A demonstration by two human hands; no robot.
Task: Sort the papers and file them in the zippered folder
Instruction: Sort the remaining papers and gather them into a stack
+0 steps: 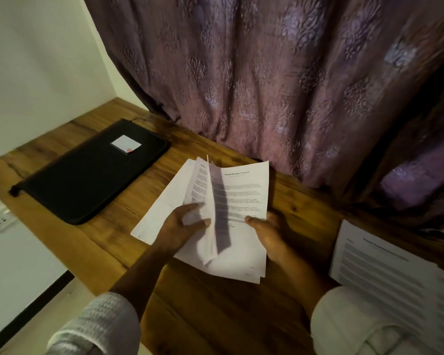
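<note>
Holding a stack of papers [239, 201] w/ both hands, mid desk [215, 316]. Left hand [180, 226] curled round left sheets, thumb on top, one sheet lifted up on edge. Right hand [269, 234] gripping right side, thumb pressed on printed page. Black zippered folder [87, 175] lying flat & zipped shut, far left on desk, apart from papers. More printed sheets [390, 267] at right edge. Purple curtain [267, 73] behind.

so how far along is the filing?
Early. Done: one printed sheet set aside at right. In hand: left hand and right hand leafing through the paper stack. Left: black zippered folder lies closed; nothing filed yet.
</note>
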